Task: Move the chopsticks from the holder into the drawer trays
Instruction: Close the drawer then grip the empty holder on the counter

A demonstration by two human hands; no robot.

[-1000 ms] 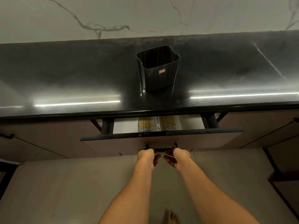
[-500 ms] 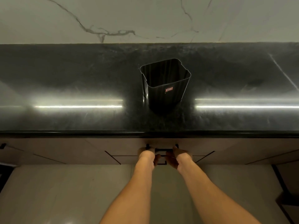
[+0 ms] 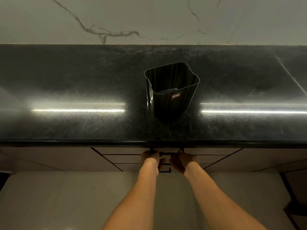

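Standing upright on the dark countertop, near its middle, the black holder shows only its dark inner walls and bottom; not 1 chopstick is visible in it or anywhere else. The drawer just below the counter edge is shut, so its trays are hidden; I judge that the chopsticks lie inside, but this cannot be checked from here.

Both hands are at the handle of this drawer. The left hand has its fingers curled round the left end of the bar; the right hand has its thumb against the right end and its fingers bent inward under the bar, so it seems to grip too, though the shade makes this less sure; neither hand carries anything else.

The step in hand looks like the closing of the drawer, the very end of the task; the holder appears empty and the drawer front sits flush under the counter. The next move, as I judge, calls only for releasing the 2 hands from the handle. A second handle of a lower drawer shows just under the hands; behind the counter stands a pale marble wall.
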